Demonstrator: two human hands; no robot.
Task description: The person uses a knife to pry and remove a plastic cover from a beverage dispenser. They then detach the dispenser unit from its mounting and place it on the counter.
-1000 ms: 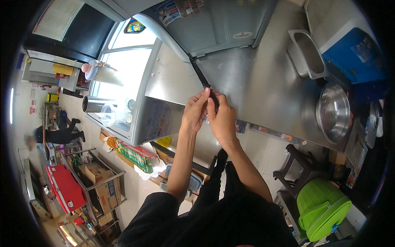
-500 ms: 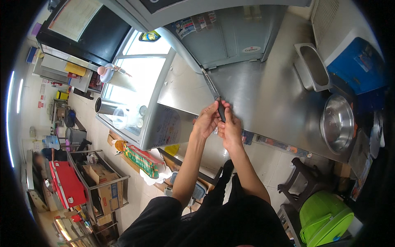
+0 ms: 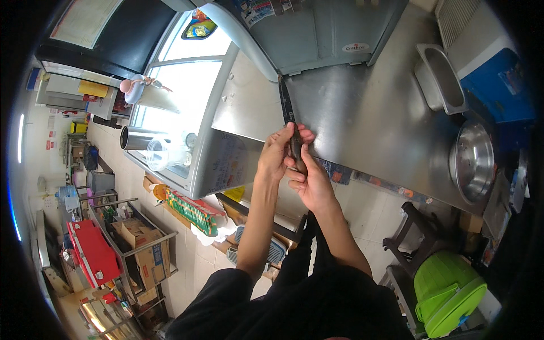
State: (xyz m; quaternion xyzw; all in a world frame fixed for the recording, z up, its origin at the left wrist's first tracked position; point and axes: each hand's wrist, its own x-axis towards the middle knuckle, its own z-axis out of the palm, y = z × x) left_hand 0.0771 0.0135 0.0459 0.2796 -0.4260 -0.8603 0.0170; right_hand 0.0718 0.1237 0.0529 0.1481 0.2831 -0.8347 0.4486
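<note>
A knife with a dark blade and dark brown handle is held over the front part of the steel counter. Its blade points away from me, the tip close to the foot of a grey machine. My left hand pinches the handle near the blade, thumb on top. Around the handle's rear end the fingers of my right hand are curled, partly hiding it. Both hands are close together.
To the left stands a white chest with a clear plastic cup and a steel cylinder on it. On the right are a steel pan and a steel bowl. A dark stool and green bucket stand lower right.
The knife has turned more upright, and its flat, darker blade face now shows. Both hands have shifted slightly; my right hand sits lower on the handle. The whole view has tilted a little.
</note>
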